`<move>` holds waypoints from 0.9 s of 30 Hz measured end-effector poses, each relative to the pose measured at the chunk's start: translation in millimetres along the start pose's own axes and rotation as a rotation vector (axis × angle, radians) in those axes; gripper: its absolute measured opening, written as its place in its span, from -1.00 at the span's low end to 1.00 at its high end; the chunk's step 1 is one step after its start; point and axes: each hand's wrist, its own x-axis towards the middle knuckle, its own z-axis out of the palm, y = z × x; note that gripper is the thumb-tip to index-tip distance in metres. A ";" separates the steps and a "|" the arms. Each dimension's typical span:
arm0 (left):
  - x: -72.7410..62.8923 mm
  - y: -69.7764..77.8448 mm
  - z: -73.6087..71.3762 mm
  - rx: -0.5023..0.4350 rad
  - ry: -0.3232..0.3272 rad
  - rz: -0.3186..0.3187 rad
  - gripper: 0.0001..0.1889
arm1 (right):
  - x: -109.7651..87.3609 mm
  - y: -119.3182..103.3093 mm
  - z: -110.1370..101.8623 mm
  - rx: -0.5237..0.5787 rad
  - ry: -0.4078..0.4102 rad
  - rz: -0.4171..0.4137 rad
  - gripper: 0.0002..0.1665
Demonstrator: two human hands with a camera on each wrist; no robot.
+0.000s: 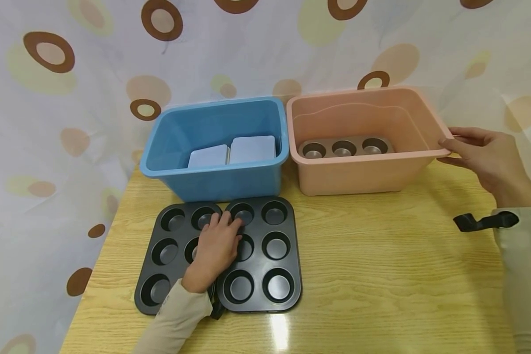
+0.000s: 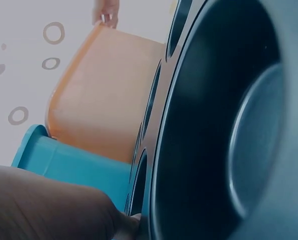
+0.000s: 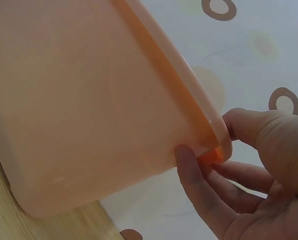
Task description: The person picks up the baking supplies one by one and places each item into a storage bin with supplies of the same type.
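On the table [image 1: 380,255], the pink tub [image 1: 354,178] sits lengthwise left to right, beside the blue tub [image 1: 230,184]; the right hand [image 1: 495,160] pinches the pink rim and should hold it steady. Before the blue tub lie two muffin pans [image 1: 258,260], long axes front to back; the left hand [image 1: 214,250] rests over them, fingers loosely spread.

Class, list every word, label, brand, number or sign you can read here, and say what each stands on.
None: no text can be read on the blue bin, white pieces, pink bin, black trays or brown tray. The backdrop shows only rings and spots.
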 end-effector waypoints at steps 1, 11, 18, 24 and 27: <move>-0.3 0.7 0.1 0.001 0.004 -0.001 -0.80 | -0.3 -0.6 0.6 -0.003 -0.002 0.000 -0.72; -1.9 4.6 -0.8 0.037 0.046 0.001 -0.80 | -1.3 1.0 2.2 -0.053 0.022 0.040 -0.63; -0.9 14.1 -1.3 0.021 0.038 -0.083 -0.77 | -1.0 0.9 2.1 -0.019 0.027 0.051 -0.65; 2.5 20.3 -4.2 0.034 -0.005 -0.134 -0.79 | 0.0 2.2 1.3 -0.007 0.032 0.058 -0.60; 2.6 19.2 -4.6 0.028 -0.018 -0.119 -0.78 | 1.3 3.1 -0.1 0.013 0.032 0.066 -0.56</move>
